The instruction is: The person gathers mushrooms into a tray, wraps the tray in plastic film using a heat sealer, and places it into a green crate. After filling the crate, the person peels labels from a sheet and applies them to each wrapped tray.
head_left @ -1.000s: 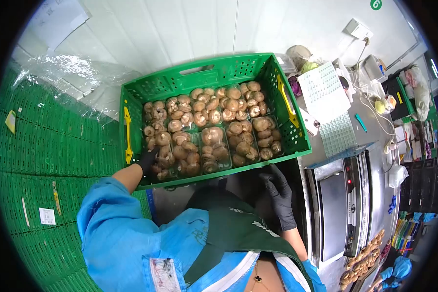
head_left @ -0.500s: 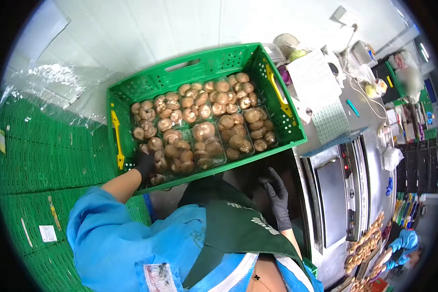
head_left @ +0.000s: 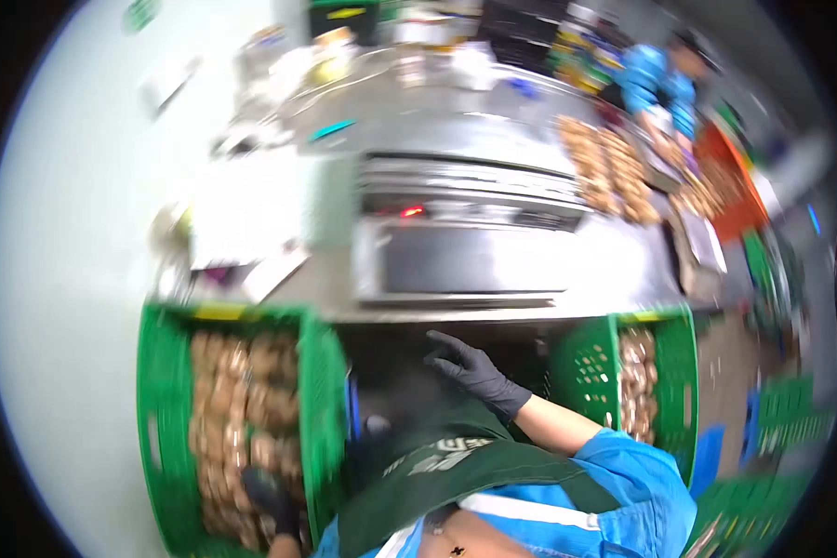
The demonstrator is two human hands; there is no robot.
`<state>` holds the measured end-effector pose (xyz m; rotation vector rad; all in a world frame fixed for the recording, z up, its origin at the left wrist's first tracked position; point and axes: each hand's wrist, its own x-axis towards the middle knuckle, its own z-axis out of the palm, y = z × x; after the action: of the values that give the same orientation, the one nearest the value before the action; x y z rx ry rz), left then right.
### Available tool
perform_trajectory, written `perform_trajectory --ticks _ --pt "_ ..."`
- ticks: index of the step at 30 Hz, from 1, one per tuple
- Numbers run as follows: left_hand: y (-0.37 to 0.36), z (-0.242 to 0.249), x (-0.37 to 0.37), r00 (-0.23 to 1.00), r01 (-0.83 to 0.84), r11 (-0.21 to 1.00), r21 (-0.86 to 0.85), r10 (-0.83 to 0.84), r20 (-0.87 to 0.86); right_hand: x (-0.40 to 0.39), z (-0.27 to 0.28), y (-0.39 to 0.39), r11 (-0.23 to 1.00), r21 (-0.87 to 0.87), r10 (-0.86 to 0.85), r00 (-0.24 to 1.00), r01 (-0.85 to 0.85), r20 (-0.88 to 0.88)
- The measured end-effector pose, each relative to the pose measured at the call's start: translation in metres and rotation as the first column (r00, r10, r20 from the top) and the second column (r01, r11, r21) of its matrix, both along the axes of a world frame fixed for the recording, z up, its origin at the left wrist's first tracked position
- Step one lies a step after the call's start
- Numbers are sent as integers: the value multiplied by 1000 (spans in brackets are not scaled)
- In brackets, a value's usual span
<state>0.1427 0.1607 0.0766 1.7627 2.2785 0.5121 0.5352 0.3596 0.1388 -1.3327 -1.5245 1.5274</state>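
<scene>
My left hand (head_left: 272, 500), in a black glove, is down inside a green crate (head_left: 324, 409) at the left, over the brown mushrooms (head_left: 242, 409) in clear packs. Motion blur smears its fingers, and I cannot tell whether they hold a pack. My right hand (head_left: 474, 377), also gloved in black, hovers in front of my apron below the workbench edge. Its fingers are stretched out with nothing in them.
A steel workbench (head_left: 330, 288) runs across ahead, bearing a flat machine (head_left: 474, 260) with a red light. Another green crate (head_left: 656, 321) with packed mushrooms stands at the right. Beyond, a person in blue (head_left: 656, 84) works beside rows of mushrooms (head_left: 604, 167) and an orange crate (head_left: 730, 172).
My view has swung right, so the mushroom crate now appears at the left and the workbench ahead. My left hand stays in the crate; my right hand remains empty.
</scene>
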Motion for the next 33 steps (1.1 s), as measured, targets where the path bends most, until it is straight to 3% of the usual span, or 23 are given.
perform_trajectory --ticks 2,3,5,6,7,9,10,11,13,16,18,19,20,21,22,24,26,28,29,30,31,32,33 --pt "39 -8 -4 967 -63 850 522 182 -179 52 -15 0 956 -14 -292 951 292 -103" --pt "70 -9 -11 985 -154 857 492 95 142 77 2 5 934 -17 -357 928 358 -108" --pt "138 25 -11 577 -272 957 -101 246 779 115 20 20 859 -15 -508 851 511 -133" --pt "173 14 16 551 -319 919 232 -20 835 132 38 29 853 21 -518 851 522 -89" --pt "202 45 53 875 -49 917 397 -152 459 156 32 42 859 11 -511 859 511 -28" --pt "258 52 105 544 -234 902 363 -188 818 190 19 66 878 91 -446 871 471 -207" --pt "284 67 111 826 -160 963 218 10 564 203 14 76 868 87 -470 865 489 -179" --pt "312 92 130 824 -228 972 61 159 544 218 7 81 873 195 -439 895 447 -85" --pt "367 73 125 964 9 831 556 -154 215 227 25 89 905 49 -419 905 423 -75" --pt "408 56 91 983 -123 972 202 92 158 238 25 97 940 63 -329 941 334 -78" --pt "433 -2 28 945 -231 926 299 287 -159 241 13 100 935 97 -333 939 340 -82" --pt "442 -12 -1 909 -397 833 385 416 37 240 12 101 935 109 -330 941 337 -76" --pt "450 -22 -29 834 -550 713 434 497 240 236 13 100 931 94 -350 935 354 -58" --pt "459 -49 -61 514 -658 649 382 16 858 230 15 98 929 75 -357 932 362 -67" --pt "460 -47 -58 240 -772 593 229 -62 969 221 15 99 927 58 -367 927 372 -76" --pt "469 -49 -42 420 -817 445 366 26 907 201 4 100 922 18 -384 918 388 -97" --pt "503 -121 -56 142 -880 466 87 84 986 175 3 100 913 -22 -408 907 408 -106" --pt "524 -201 -102 -328 -667 734 -126 -138 935 135 14 104 911 -62 -413 899 408 -146" --pt "524 -174 -81 -93 -781 612 -122 79 992 119 27 107 939 -64 -343 926 337 -157" --pt "507 -83 -33 287 -874 480 -69 627 724 108 30 112 937 -58 -349 925 344 -153" --pt "491 -9 -3 364 -896 441 -47 792 490 98 31 115 951 -6 -305 942 308 -141" --pt "480 51 16 402 -895 446 -13 817 414 89 33 116 962 43 -264 956 271 -126" --pt "489 49 -4 396 -834 541 109 448 801 81 39 121 962 33 -261 952 270 -161"
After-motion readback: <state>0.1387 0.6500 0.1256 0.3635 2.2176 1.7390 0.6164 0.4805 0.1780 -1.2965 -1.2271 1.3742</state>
